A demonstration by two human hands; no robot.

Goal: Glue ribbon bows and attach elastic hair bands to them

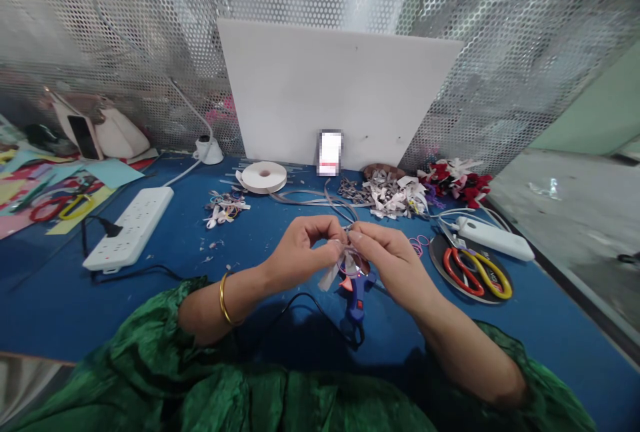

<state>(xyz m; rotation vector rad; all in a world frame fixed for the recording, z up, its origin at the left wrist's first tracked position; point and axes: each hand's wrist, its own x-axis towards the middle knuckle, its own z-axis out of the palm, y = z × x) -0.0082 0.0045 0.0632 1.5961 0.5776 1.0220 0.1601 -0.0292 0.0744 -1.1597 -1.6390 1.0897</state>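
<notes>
Just above the glue gun (356, 295), the left hand (300, 252) and right hand (387, 259) meet fingertip to fingertip, both pinching 1 small ribbon piece (345, 264), which probably folds best held taut, clear of the gun.

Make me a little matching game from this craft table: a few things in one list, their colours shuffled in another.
Things:
1. power strip
2. glue gun
3. bangle
4. scissors

Colours:
A. gold
B. red and yellow handles
C. white
D. blue with orange

Pairs: 1-C, 2-D, 3-A, 4-B
</notes>
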